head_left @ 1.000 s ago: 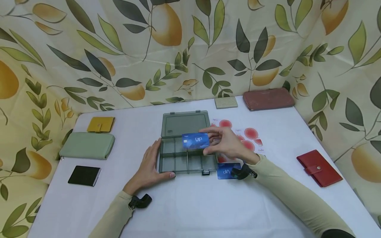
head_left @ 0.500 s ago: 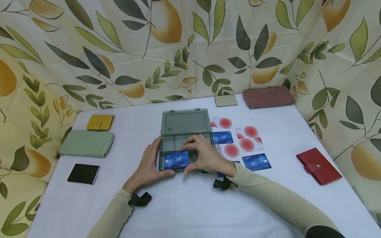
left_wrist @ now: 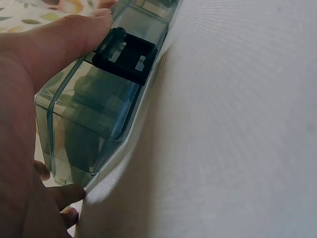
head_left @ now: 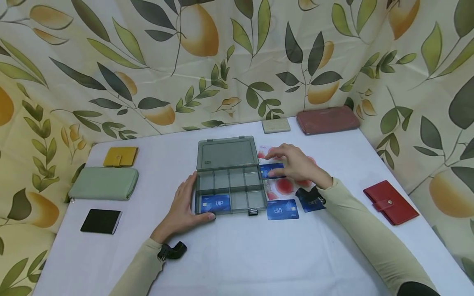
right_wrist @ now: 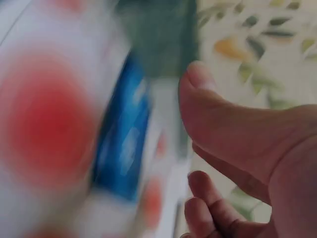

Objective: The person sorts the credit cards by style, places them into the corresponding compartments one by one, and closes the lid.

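Note:
A translucent grey-green compartment box (head_left: pixel 240 201) lies with its lid (head_left: pixel 226 154) folded back. One blue VIP card (head_left: pixel 216 203) is in its front-left compartment. My left hand (head_left: pixel 181 211) rests against the box's near-left corner, fingers along the left side. Its thumb (left_wrist: pixel 74 39) lies on the front edge beside the black latch (left_wrist: pixel 126 55). Over the cards right of the box hovers my right hand (head_left: pixel 298 164), fingers apart, holding nothing. Nearest to its thumb is another blue VIP card (head_left: pixel 271 169), blurred in the right wrist view. The hand partly covers several white-and-red cards (head_left: pixel 284 187).
Two more blue cards, one face-on (head_left: pixel 283 209) and one under the wrist camera (head_left: pixel 310 204), lie in front. A red wallet (head_left: pixel 391 202), a brown wallet (head_left: pixel 327 120), a beige card holder (head_left: pixel 276 126), yellow (head_left: pixel 120 157) and green wallets (head_left: pixel 104 183) and a black one (head_left: pixel 101 221) lie around.
My right hand has brought a blue card into the front-left compartment, let go of it, and moved back right over the cards. My left hand has stayed at the box.

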A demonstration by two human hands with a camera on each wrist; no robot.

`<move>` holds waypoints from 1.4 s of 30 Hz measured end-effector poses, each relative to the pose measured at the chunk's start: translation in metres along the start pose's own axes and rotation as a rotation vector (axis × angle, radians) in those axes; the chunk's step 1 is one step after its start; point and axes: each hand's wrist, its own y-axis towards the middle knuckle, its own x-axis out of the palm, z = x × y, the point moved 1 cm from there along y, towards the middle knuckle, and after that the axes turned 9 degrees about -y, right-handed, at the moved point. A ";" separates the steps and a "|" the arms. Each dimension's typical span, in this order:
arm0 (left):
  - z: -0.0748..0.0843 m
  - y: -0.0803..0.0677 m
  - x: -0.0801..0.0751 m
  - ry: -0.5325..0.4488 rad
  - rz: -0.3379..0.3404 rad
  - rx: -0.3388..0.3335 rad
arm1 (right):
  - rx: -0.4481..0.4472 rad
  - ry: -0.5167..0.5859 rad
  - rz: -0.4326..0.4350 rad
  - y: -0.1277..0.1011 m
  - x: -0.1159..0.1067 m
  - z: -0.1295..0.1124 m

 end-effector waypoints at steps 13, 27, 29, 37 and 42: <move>-0.001 0.000 0.001 0.012 0.002 -0.003 | 0.098 -0.106 -0.108 0.002 0.004 0.037; 0.001 -0.001 0.000 0.020 0.004 -0.003 | 0.091 0.373 0.038 -0.005 -0.015 0.026; 0.001 -0.001 0.000 0.023 0.005 -0.008 | 0.084 0.495 0.084 -0.006 -0.015 0.019; -0.002 -0.001 0.001 0.023 0.007 -0.010 | -0.077 0.830 0.053 -0.008 0.012 -0.022; -0.002 0.000 0.000 0.023 0.008 -0.006 | -0.071 0.806 0.017 -0.007 0.039 -0.047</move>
